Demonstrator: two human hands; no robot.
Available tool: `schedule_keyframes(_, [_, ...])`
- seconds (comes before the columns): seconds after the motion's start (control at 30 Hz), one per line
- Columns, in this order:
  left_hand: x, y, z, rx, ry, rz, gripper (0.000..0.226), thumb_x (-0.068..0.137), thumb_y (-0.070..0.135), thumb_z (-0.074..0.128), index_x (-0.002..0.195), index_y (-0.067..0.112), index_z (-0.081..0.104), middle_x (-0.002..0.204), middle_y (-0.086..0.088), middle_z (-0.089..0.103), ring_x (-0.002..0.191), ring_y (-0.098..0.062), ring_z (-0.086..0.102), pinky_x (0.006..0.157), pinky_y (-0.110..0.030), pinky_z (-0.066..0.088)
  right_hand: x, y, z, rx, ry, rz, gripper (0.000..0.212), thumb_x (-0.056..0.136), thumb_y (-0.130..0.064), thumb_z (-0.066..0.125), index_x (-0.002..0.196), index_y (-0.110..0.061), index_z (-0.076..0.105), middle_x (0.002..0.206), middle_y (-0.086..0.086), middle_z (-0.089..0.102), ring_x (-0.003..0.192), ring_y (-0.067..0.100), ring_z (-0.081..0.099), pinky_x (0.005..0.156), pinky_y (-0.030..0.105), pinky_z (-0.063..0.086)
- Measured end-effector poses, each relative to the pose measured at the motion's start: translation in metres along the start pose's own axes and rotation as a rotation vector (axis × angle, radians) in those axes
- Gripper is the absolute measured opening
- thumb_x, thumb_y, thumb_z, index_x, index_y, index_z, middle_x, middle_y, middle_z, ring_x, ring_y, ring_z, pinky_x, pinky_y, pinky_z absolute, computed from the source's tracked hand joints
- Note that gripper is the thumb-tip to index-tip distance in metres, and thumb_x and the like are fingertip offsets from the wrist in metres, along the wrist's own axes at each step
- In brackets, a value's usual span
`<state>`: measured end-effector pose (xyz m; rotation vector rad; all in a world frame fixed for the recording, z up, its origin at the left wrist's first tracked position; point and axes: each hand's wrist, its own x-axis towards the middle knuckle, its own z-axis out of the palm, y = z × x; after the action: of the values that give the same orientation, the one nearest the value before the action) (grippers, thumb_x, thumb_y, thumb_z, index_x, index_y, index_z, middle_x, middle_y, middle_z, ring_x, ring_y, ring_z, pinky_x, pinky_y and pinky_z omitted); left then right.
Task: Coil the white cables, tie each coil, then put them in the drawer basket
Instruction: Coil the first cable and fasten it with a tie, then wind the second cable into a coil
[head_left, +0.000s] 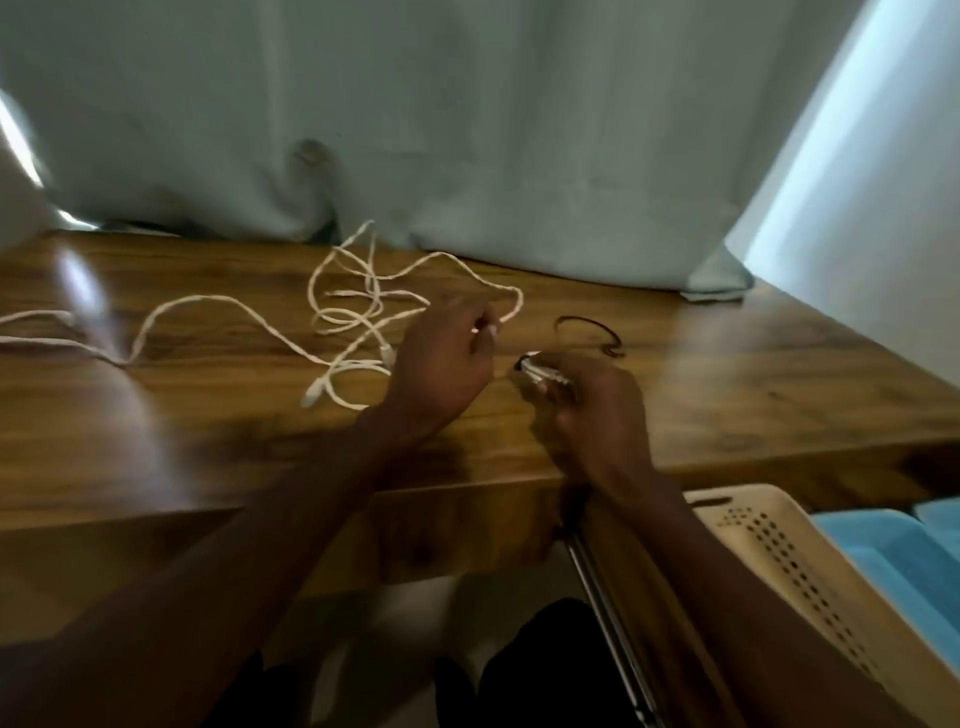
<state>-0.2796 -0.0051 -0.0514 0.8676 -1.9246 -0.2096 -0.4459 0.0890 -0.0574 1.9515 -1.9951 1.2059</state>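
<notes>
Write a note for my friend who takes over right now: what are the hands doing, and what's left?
Left hand pinches a white cable near its end. Right hand grips a small bundle of white cable ends.
The rest of the white cables sprawl loose and tangled on the wooden table. A dark tie lies just beyond the hands.
Done: nothing coiled or tied.
Left: coil, tie, put in the beige drawer basket, lower right.

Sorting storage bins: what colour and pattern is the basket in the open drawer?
Cream plastic drawer basket, its wall dotted with rows of small holes; head view.
</notes>
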Motion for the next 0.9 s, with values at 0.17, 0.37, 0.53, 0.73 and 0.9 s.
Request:
schedule_keyframes(0.17, [-0.012,-0.002,0.013,0.166,-0.152,0.161,0.007,0.089,0.018,0.062,0.094,0.019,0.067,0.093,0.001,0.067,0.094,-0.025,0.061,0.083,-0.042,0.045,-0.009,0.020,-0.008,-0.144,-0.088,0.035,0.055,0.091,-0.063,0.051,0.136,-0.034,0.060,0.151,-0.007,0.050,0.141,0.017,0.042,0.111,0.051,0.037])
schedule_keyframes(0.37, [-0.011,-0.006,0.012,0.182,-0.113,0.078,0.008,0.090,0.020,0.061,0.093,0.017,0.067,0.091,-0.001,0.067,0.092,-0.025,0.059,0.085,-0.045,0.047,0.027,0.026,0.014,-0.382,-0.433,0.105,0.063,0.102,-0.067,0.014,0.154,-0.037,0.034,0.170,0.000,0.023,0.156,0.033,0.019,0.117,0.067,0.018])
schedule_keyframes(0.53, [-0.009,-0.009,0.009,0.103,-0.085,-0.022,0.010,0.090,0.019,0.060,0.093,0.016,0.069,0.090,0.000,0.068,0.090,-0.023,0.061,0.084,-0.047,0.050,0.031,0.026,0.025,-0.429,-0.406,0.153,0.069,0.097,-0.071,0.011,0.143,-0.031,0.044,0.158,0.004,0.042,0.142,0.037,0.038,0.109,0.063,0.030])
schedule_keyframes(0.73, [-0.023,-0.011,-0.028,0.150,0.002,0.101,0.016,0.090,0.010,0.061,0.102,0.017,0.068,0.103,0.001,0.069,0.099,-0.022,0.059,0.089,-0.044,0.048,0.033,0.021,0.024,-0.411,-0.400,0.184,0.070,0.097,-0.075,0.017,0.150,-0.032,0.037,0.167,0.004,0.026,0.155,0.031,0.020,0.115,0.070,0.014])
schedule_keyframes(0.9, [-0.042,-0.033,-0.077,0.395,0.092,0.078,0.039,0.082,0.014,0.068,0.120,0.010,0.061,0.118,-0.010,0.060,0.106,-0.030,0.053,0.091,-0.045,0.044,0.030,-0.009,0.035,-0.336,-0.004,-0.037,0.056,0.104,-0.056,0.034,0.147,-0.023,0.047,0.161,0.002,0.038,0.151,0.024,0.032,0.118,0.067,0.016])
